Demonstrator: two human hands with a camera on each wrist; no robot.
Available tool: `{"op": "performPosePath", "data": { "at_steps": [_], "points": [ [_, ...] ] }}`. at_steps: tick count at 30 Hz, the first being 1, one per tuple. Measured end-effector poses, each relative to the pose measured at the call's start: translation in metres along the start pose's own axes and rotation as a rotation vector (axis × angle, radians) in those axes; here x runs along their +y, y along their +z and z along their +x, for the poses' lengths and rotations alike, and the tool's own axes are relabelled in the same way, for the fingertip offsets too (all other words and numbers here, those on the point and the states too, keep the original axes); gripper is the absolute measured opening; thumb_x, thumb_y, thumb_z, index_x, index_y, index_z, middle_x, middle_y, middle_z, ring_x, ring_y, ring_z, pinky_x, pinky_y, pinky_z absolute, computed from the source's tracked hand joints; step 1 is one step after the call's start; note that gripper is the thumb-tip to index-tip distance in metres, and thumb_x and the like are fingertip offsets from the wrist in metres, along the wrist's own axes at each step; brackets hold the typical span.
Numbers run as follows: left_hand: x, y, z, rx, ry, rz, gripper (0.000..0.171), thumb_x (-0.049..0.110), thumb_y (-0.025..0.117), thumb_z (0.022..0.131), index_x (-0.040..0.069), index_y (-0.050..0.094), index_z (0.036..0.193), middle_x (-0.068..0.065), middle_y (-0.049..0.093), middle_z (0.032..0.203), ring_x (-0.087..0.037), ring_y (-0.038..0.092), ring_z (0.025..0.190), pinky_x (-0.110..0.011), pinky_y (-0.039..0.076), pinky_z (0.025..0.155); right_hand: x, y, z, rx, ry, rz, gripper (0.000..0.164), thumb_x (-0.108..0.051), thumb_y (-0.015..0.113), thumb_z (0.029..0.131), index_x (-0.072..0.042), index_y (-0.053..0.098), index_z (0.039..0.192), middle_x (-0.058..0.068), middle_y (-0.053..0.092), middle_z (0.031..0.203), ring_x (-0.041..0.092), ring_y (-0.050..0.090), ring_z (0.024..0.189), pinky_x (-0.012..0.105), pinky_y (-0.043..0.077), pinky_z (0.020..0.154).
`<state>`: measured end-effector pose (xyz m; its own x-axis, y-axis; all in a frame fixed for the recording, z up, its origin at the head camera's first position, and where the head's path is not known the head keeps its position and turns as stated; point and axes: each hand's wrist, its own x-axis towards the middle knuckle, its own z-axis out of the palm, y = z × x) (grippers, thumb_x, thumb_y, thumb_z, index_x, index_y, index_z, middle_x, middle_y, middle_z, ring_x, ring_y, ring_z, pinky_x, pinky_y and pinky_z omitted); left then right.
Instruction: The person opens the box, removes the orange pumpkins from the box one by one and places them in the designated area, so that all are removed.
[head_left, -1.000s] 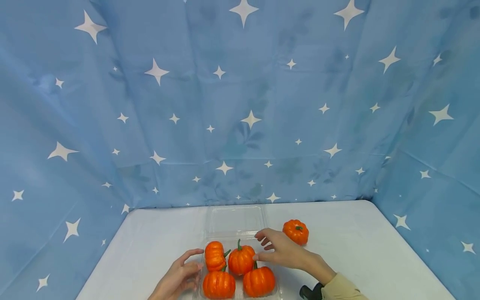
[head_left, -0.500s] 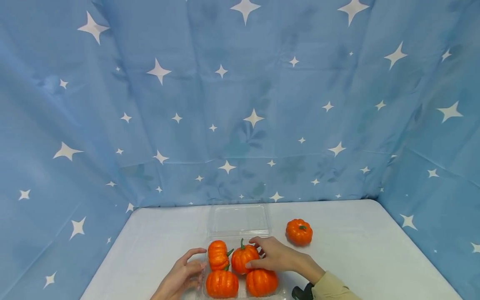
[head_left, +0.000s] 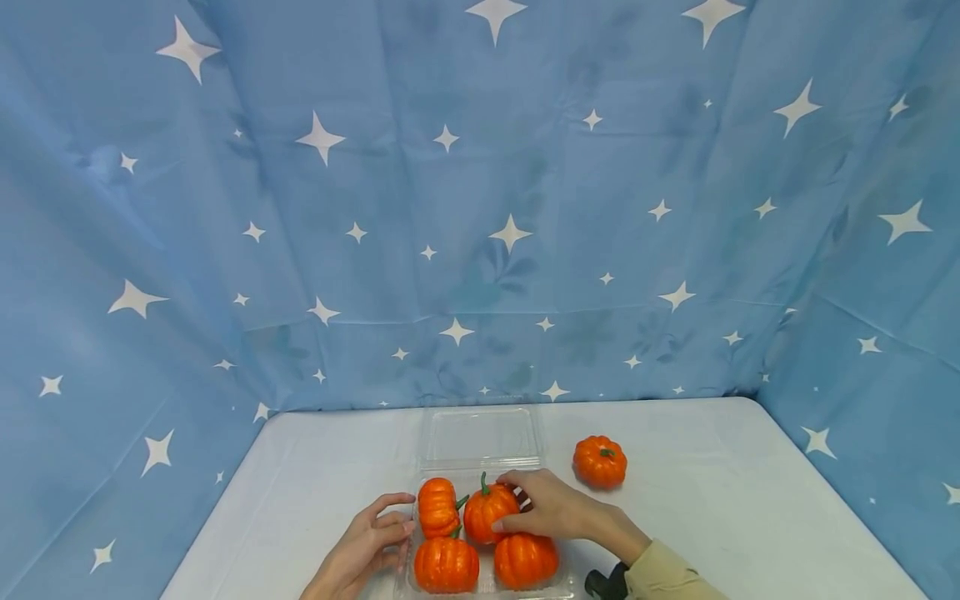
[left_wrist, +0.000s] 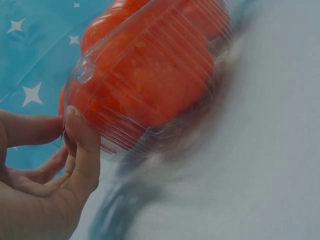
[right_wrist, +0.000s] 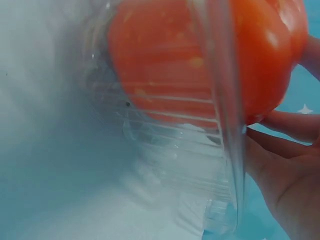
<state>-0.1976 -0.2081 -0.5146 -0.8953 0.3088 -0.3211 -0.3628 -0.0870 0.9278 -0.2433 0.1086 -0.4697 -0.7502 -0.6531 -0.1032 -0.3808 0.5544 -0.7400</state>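
Observation:
A clear plastic clamshell box (head_left: 486, 578) lies open in the head view with several small orange pumpkins inside. My left hand (head_left: 362, 546) pinches the box's left rim between thumb and finger, as the left wrist view shows with the hand (left_wrist: 55, 175) close up. With curled fingers, my right hand (head_left: 553, 507) holds the back right pumpkin (head_left: 483, 515), whose green stem points up. Beside it, the back left pumpkin (head_left: 437, 508) lies on its side, stem to the right. In front sit a left pumpkin (head_left: 446, 568) and a right pumpkin (head_left: 527, 562).
Another orange pumpkin (head_left: 600, 463) sits on the white table (head_left: 712, 500), to the right of the box. The box's clear lid (head_left: 482, 435) is folded back flat toward the blue star-patterned curtain (head_left: 480, 192). A black object (head_left: 606, 583) shows by the right sleeve.
My right hand has moved left from above the box's right side and taken hold of the back right pumpkin. The left hand stays at the rim. The head view has shifted slightly.

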Motion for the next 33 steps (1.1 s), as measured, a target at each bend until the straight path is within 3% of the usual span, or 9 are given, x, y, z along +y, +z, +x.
{"op": "performPosePath", "data": {
  "at_steps": [15,24,33],
  "points": [
    [0.001,0.002,0.000,0.002,0.002,-0.011,0.060,0.013,0.064,0.100,-0.003,0.031,0.147,0.000,0.065,0.096,-0.011,0.055,0.071,-0.027,0.051,0.062,0.001,-0.009,-0.012,0.062,-0.004,0.094,0.064,-0.039,0.076,0.093,-0.004,0.056,0.143,0.006,0.068,0.128,0.022,0.068,0.107,0.032,0.061,0.086],
    [0.000,0.001,0.000,0.011,-0.017,-0.012,0.058,0.017,0.065,0.100,-0.001,0.035,0.146,0.002,0.063,0.090,-0.011,0.055,0.070,-0.026,0.052,0.063,0.007,-0.008,-0.020,0.163,-0.020,0.114,0.066,-0.044,0.075,0.093,-0.007,0.055,0.144,0.009,0.065,0.135,0.022,0.068,0.110,0.037,0.061,0.089],
    [0.001,0.002,0.000,0.006,-0.006,0.008,0.063,0.016,0.066,0.100,-0.003,0.031,0.148,0.001,0.065,0.093,-0.011,0.055,0.069,-0.025,0.052,0.062,0.008,-0.011,-0.030,0.229,-0.087,0.168,0.063,-0.037,0.077,0.093,-0.006,0.055,0.144,0.014,0.062,0.139,0.031,0.066,0.115,0.047,0.059,0.092]
  ]
}}
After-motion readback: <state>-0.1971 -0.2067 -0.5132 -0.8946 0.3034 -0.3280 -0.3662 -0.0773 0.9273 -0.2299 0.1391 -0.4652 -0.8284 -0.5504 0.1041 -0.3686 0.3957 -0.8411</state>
